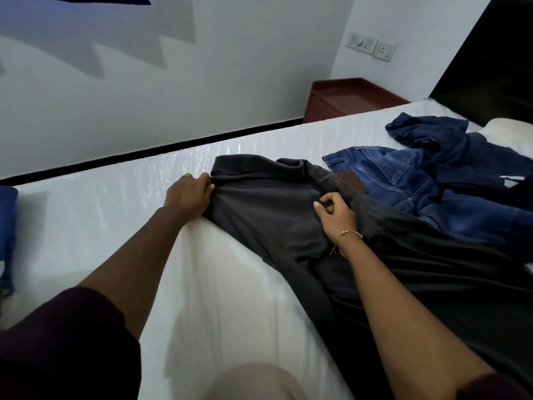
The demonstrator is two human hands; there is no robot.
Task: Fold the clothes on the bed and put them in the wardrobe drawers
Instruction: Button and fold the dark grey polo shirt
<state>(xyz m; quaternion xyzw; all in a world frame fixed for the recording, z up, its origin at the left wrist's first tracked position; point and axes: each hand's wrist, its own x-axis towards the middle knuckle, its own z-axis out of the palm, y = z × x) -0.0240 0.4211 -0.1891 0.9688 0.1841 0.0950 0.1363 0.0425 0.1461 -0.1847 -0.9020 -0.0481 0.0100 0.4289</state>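
In hand: dark grey collared shirt (pixel 268 215) lying on the white-sheeted bed (pixel 115 215)
Left hand (pixel 189 194): fingers grasping its shoulder edge
Right hand (pixel 336 216): fingers pinching its cloth
Left: blue denim jeans (pixel 403 183); crumpled navy garment (pixel 432 134), unfolded
Done: perhaps the blue cloth (pixel 7 223) at left; wardrobe unseen

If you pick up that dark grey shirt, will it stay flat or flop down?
The dark grey collared shirt would probably flop: it already bunches where the left hand and right hand pinch it. It likely feels light, lying thin on the white bed sheet.
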